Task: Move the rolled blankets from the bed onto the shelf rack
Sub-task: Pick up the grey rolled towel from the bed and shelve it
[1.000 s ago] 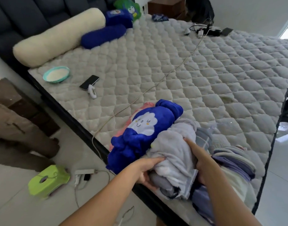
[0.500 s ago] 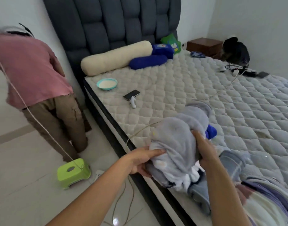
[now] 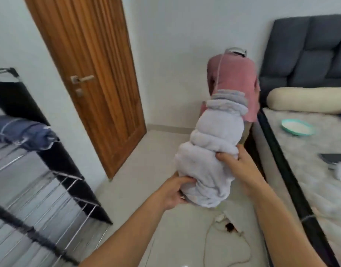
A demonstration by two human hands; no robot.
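Observation:
A pale grey rolled blanket [image 3: 214, 151] hangs in the air over the floor, held lengthwise between both hands. My left hand [image 3: 173, 191] grips its near lower end from the left. My right hand [image 3: 237, 160] clasps its right side near the middle. The black shelf rack [image 3: 56, 170] with wire shelves stands at the left. A dark blue rolled blanket [image 3: 23, 133] lies on an upper shelf of it. The bed [image 3: 316, 170] with its quilted mattress runs along the right edge.
A wooden door [image 3: 92, 78] is shut behind the rack. A person in a pink shirt [image 3: 233, 81] bends over beside the bed's head. A power strip and cables [image 3: 227, 224] lie on the tiled floor. A cream bolster [image 3: 308, 100], a teal bowl [image 3: 298, 127] and a phone [image 3: 333, 158] are on the bed.
The grey blanket has been lifted off the bed and carried left. My view has swung from the bed toward the door and the shelf rack. Both hands keep their hold.

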